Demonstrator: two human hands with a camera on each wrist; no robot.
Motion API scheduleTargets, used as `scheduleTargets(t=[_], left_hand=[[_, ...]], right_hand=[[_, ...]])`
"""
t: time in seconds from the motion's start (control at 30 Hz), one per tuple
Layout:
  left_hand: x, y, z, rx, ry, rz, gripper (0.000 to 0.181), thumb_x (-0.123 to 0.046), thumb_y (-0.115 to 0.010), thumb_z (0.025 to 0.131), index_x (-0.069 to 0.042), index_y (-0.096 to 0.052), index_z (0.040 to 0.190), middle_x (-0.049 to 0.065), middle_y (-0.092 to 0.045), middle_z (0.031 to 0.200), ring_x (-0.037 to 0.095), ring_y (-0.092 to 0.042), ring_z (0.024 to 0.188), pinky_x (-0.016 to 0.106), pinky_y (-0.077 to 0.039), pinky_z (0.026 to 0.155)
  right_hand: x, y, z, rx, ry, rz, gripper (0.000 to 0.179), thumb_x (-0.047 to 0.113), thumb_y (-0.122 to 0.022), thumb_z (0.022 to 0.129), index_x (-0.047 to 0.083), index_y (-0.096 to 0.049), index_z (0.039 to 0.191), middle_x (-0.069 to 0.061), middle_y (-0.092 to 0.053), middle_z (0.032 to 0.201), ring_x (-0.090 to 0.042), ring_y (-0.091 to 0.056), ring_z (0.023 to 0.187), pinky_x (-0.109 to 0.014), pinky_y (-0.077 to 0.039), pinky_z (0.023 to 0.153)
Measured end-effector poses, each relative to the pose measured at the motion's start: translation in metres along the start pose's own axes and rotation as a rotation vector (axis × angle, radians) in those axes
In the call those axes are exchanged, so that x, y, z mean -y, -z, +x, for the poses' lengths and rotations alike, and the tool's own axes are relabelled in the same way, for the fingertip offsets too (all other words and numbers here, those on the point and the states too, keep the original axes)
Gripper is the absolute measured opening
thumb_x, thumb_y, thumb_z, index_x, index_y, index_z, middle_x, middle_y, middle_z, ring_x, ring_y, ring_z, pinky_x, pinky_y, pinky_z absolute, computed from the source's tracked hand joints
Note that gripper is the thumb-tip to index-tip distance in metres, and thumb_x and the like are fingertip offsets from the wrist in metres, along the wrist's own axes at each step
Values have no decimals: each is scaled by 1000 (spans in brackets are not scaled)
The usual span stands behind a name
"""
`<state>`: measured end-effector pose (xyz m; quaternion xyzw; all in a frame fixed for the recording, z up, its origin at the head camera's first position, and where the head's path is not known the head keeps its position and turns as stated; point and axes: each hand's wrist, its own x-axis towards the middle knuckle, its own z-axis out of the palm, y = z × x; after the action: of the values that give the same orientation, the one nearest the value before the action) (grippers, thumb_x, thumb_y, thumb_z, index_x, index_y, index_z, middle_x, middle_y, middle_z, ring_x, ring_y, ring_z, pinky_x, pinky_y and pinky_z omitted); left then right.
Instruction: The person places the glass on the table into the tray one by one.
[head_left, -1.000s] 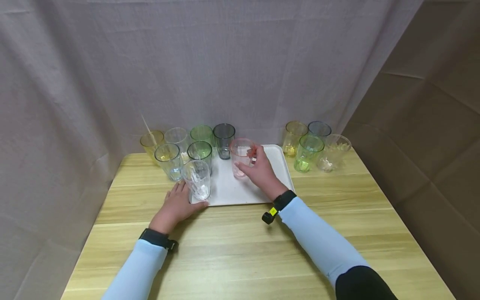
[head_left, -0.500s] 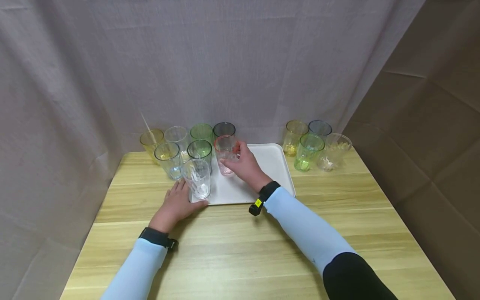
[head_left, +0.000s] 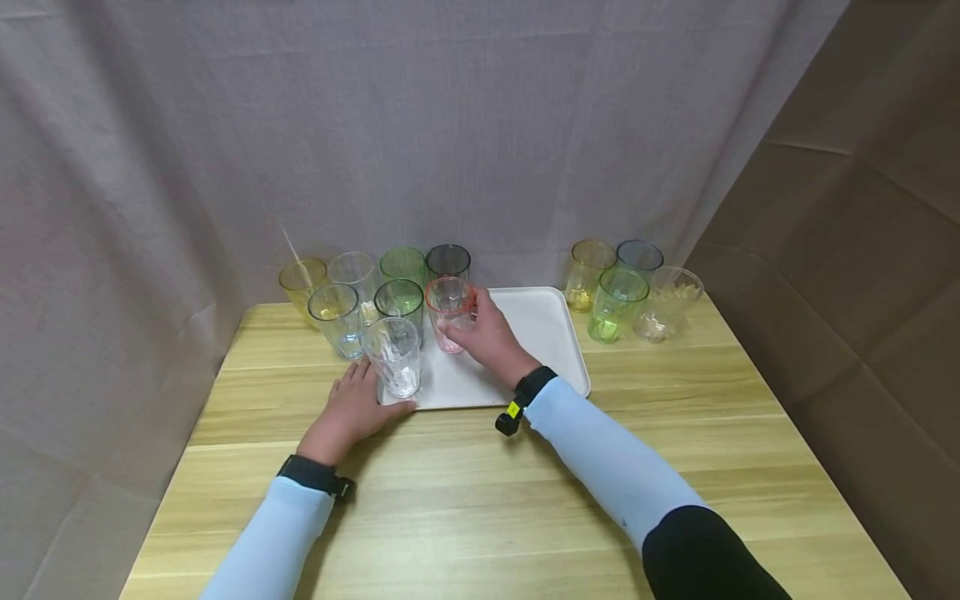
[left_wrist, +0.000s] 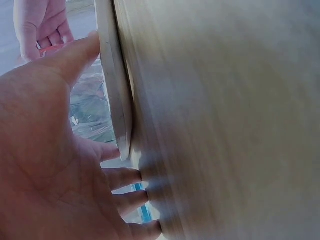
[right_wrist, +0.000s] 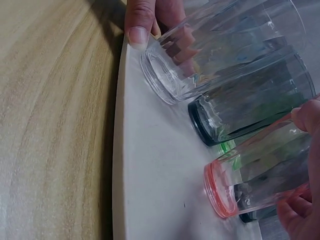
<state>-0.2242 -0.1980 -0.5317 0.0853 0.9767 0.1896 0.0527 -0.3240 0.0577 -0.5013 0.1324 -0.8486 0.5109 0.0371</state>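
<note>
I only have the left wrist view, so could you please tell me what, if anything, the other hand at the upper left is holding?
Observer: The right hand is gripping a pink glass, as the head view shows.
Operator: Thank you; which glass stands just behind that one, seen from the person's side?
Observer: A dark grey glass, partly hidden by it in the head view.
Operator: And could you kindly say what stands off to the person's right?
Observer: Four glasses stand on the table right of the tray: a yellow glass, a blue-grey glass, a green glass and a clear glass.
</note>
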Motion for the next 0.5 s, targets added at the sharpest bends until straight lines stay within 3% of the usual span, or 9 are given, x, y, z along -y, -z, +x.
scheduleTargets(t=[0.3,0.5], left_hand=[[0,0,0,2,-1,-1,116,-74,-66,85,5,-29,162,32,-24,165,51,-18,150,71,-22,117],[1,0,0,10,-1,0,117,-75,-65,85,5,-28,162,32,-22,165,51,-16,150,71,-21,118]], right_hand=[[-3,5,-4,12,-10,-15,93,39,-84,85,7,-35,157,-10,-53,148,-21,-49,134,-41,-44,111],[-12,31,-20,-11,-36,-35,96,41,-84,86,6,-32,158,-13,-50,149,-24,-47,137,-43,-43,113]])
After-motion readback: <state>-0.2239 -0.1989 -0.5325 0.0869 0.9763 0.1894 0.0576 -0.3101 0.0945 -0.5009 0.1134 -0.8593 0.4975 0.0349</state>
